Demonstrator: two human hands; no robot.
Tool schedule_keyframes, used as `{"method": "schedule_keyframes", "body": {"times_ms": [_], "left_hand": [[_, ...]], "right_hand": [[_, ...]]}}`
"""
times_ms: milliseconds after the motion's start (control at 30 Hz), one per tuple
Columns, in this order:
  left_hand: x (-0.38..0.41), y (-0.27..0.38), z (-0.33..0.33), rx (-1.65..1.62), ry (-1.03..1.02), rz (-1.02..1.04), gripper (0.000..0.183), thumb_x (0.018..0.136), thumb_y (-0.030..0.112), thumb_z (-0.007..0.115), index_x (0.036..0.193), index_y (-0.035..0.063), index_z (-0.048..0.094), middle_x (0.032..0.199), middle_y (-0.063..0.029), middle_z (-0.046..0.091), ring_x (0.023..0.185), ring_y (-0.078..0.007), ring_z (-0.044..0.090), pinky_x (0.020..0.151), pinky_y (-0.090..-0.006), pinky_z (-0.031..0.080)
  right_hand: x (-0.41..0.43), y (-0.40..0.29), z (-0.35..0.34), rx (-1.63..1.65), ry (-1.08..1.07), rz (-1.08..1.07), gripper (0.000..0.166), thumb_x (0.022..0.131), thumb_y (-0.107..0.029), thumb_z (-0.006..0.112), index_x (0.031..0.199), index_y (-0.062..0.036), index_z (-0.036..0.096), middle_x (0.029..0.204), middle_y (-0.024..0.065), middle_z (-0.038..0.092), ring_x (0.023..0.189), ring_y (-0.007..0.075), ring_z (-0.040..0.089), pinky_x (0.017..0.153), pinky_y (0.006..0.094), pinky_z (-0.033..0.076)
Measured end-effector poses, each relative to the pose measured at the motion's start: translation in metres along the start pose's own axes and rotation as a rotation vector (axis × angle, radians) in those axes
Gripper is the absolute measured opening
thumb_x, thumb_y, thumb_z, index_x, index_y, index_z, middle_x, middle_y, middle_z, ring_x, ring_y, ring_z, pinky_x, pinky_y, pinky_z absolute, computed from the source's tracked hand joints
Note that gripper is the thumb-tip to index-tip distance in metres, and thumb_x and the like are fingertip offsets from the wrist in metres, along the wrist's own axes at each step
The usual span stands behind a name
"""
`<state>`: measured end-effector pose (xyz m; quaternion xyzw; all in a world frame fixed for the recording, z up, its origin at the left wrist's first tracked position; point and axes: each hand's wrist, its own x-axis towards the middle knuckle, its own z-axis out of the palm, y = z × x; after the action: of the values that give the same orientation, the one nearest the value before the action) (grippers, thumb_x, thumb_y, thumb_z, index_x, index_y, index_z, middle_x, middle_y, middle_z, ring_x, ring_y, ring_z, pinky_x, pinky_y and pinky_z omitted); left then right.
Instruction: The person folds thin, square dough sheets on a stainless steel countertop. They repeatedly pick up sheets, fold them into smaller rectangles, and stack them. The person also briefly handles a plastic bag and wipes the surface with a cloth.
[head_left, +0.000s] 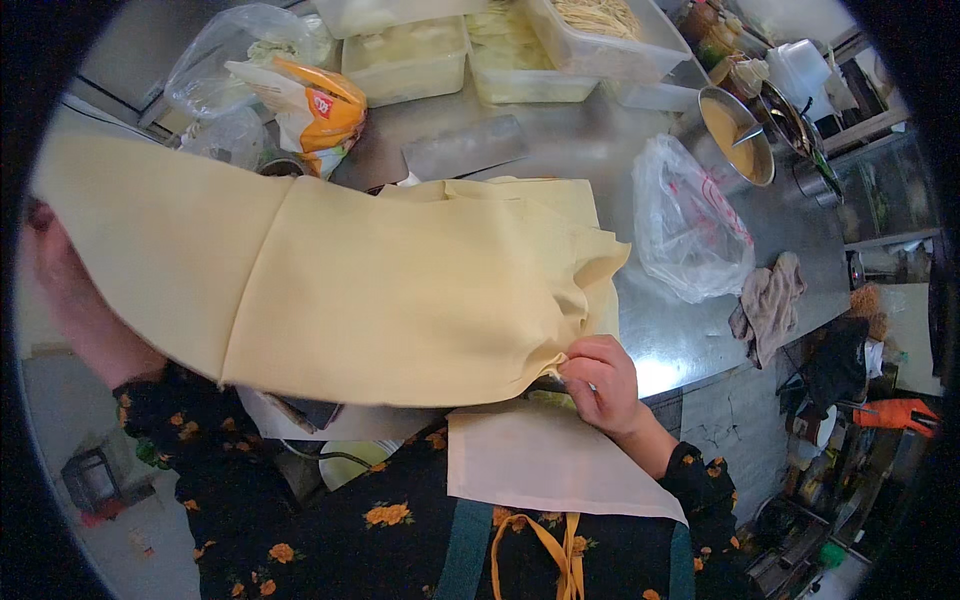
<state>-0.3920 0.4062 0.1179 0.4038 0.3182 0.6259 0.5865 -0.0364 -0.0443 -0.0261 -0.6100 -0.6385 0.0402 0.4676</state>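
Observation:
A large, thin, pale yellow sheet (405, 292), which looks like bean curd sheet, stretches across the view with a crease down its left part. My right hand (604, 382) pinches its near right edge between thumb and fingers. At the far left, my left hand (46, 232) holds the sheet's raised left end; it is blurred, and its fingers are partly hidden. Gathered folds run along the sheet's right end. Under it lie more folded yellow sheets (574, 201) on the steel table (645, 345).
A broad steel blade (465, 146) lies behind the sheets. Plastic tubs (405, 75) line the back, one with pale strips (600, 19). Rightward are a clear plastic bag (690, 225), a metal bowl of tan liquid (731, 139) and a rag (769, 307). An orange-white packet (322, 112) stands back left.

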Motion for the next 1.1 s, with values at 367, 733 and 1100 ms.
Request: {"method": "schedule_keyframes", "body": {"times_ms": [367,733,1100], "left_hand": [[-0.079,-0.011,0.044,0.201,-0.110,-0.045,0.027,0.088,0.015,0.051,0.110,0.0012,0.050,0.106,-0.0110,0.057,0.094,-0.0169,0.057,0.084,-0.0305,0.045],[-0.306,-0.157,0.165,0.679,-1.029,-0.199,0.014,0.087,0.013,0.052,0.093,0.0008,0.053,0.068,-0.0098,0.057,0.062,-0.0131,0.058,0.056,-0.0271,0.046],[-0.320,-0.173,0.158,0.177,-0.633,-0.660,0.015,0.091,0.011,0.047,0.098,-0.0018,0.052,0.086,-0.0046,0.059,0.078,-0.0063,0.054,0.068,-0.0193,0.043]], "right_hand": [[-0.003,-0.002,0.003,0.026,-0.002,-0.038,0.017,0.069,-0.001,0.062,0.085,-0.0043,0.056,0.084,0.0109,0.057,0.071,0.0262,0.056,0.059,0.0330,0.046],[0.011,-0.010,0.002,0.025,-0.021,-0.007,0.019,0.071,0.000,0.062,0.087,-0.0049,0.055,0.088,0.0107,0.057,0.075,0.0265,0.056,0.064,0.0332,0.046],[0.039,-0.012,0.016,-0.034,0.005,0.017,0.018,0.072,-0.002,0.064,0.088,-0.0042,0.056,0.090,0.0114,0.058,0.077,0.0276,0.056,0.065,0.0341,0.046]]}}
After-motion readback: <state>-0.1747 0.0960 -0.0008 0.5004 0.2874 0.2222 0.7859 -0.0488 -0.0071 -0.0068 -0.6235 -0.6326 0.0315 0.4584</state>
